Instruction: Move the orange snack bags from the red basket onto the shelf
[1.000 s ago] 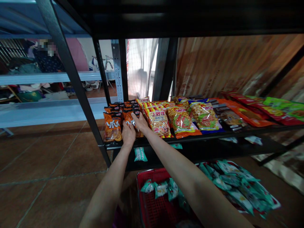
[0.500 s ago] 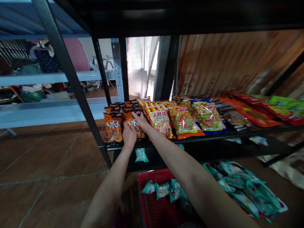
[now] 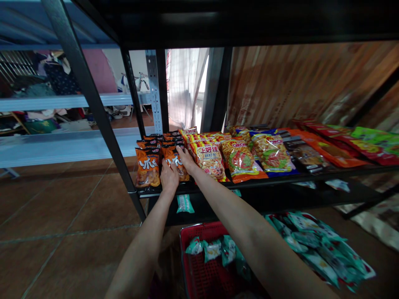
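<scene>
An orange and black snack bag (image 3: 168,153) stands upright at the front of the black shelf (image 3: 280,181), with both hands on it. My left hand (image 3: 170,177) holds its lower left side, thumb across the front. Against its right side and upper front lies my right hand (image 3: 186,160), fingers closed round the edge. A matching snack bag (image 3: 148,167) is just left of it, and more of the same kind stand in rows behind. To the right, close to my right wrist, is a yellow and red snack bag (image 3: 208,160).
Orange and yellow noodle-snack bags (image 3: 241,160) and a blue-edged bag (image 3: 273,153) continue along the shelf. Below are a red basket (image 3: 199,229) with several green packets and a heap of green packets (image 3: 318,245). A black upright post (image 3: 104,120) stands left.
Both hands stay on the same orange and black bag with barely any shift. The view has moved very slightly.
</scene>
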The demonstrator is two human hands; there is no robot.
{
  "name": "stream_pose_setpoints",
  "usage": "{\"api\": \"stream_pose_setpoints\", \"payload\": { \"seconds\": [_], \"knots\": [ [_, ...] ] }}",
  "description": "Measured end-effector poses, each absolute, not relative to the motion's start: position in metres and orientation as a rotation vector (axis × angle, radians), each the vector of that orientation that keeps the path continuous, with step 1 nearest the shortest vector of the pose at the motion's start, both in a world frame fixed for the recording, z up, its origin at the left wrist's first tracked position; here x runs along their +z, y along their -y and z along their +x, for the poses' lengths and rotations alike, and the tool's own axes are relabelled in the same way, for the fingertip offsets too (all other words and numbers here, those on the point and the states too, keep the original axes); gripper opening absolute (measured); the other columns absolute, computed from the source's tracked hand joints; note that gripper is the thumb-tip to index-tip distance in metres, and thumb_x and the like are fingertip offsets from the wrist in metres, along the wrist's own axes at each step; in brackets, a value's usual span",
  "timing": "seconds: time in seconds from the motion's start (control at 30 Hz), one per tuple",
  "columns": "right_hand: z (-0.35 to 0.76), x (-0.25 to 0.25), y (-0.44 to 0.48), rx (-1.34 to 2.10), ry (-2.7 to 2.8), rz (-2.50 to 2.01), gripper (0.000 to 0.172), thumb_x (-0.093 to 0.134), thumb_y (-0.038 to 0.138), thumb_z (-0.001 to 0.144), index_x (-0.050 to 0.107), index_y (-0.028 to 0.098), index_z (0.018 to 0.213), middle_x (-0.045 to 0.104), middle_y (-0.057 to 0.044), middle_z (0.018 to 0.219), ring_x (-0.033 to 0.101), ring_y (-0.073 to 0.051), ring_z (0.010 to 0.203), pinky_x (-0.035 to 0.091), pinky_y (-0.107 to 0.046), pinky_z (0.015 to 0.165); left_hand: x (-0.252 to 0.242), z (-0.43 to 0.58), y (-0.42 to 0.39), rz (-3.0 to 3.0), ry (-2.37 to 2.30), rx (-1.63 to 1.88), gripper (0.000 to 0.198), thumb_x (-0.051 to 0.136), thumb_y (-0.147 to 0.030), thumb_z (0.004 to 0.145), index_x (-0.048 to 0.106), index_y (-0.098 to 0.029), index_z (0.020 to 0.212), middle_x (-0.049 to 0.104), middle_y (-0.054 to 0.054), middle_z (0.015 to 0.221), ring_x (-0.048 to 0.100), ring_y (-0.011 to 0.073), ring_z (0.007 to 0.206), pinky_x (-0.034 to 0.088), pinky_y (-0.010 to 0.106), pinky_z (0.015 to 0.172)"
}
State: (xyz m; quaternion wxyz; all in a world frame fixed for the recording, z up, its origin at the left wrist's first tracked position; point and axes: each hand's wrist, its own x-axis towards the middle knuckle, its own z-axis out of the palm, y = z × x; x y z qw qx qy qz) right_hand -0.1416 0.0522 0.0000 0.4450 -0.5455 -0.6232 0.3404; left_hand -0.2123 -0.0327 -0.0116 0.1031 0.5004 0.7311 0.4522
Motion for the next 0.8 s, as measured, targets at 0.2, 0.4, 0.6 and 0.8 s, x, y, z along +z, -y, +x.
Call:
{"api": "stream_pose_setpoints", "payload": {
  "seconds": [0.2, 0.4, 0.6, 0.8],
  "knots": [
    [-0.141, 0.014, -0.034, 0.816, 1.542, -1.504, 0.069, 0.033, 0.062, 0.087, 0.038, 0.015, 0.138, 0.055, -0.015, 0.131, 0.054, -0.027, 0.119, 0.038, -0.042, 0.101, -0.011, -0.212, 0.035, 1.546, -2.201, 1.324, 0.055, 0.029, -0.033, 0.093, 0.031, -0.003, 0.139, 0.058, 0.024, 0.122, 0.059, 0.0306, 0.11, 0.044, 0.039, 0.09],
    [-0.139, 0.01, 0.001, 0.719, 1.617, -1.544, 0.065, 0.029, 0.049, 0.092, 0.026, 0.011, 0.145, 0.042, -0.017, 0.143, 0.045, -0.029, 0.129, 0.033, -0.043, 0.107, -0.009, -0.212, 0.04, 1.573, -2.249, 1.317, 0.057, 0.03, -0.034, 0.093, 0.03, -0.002, 0.14, 0.055, 0.025, 0.126, 0.057, 0.0312, 0.113, 0.043, 0.04, 0.093],
    [-0.135, -0.006, 0.025, 0.713, 1.671, -1.486, 0.059, 0.023, 0.044, 0.095, 0.027, 0.012, 0.145, 0.038, -0.013, 0.147, 0.038, -0.024, 0.134, 0.027, -0.038, 0.111, -0.007, -0.209, 0.044, 1.585, -2.252, 1.3, 0.057, 0.028, -0.033, 0.093, 0.029, -0.002, 0.141, 0.054, 0.025, 0.128, 0.056, 0.0311, 0.114, 0.043, 0.04, 0.094],
    [-0.136, -0.009, 0.025, 0.664, 1.696, -1.457, 0.055, 0.023, 0.039, 0.096, 0.032, 0.011, 0.142, 0.042, -0.014, 0.144, 0.039, -0.022, 0.133, 0.027, -0.036, 0.11, -0.009, -0.208, 0.044, 1.579, -2.254, 1.274, 0.057, 0.028, -0.033, 0.093, 0.029, -0.003, 0.141, 0.057, 0.024, 0.122, 0.058, 0.0314, 0.109, 0.045, 0.04, 0.09]
  ]
}}
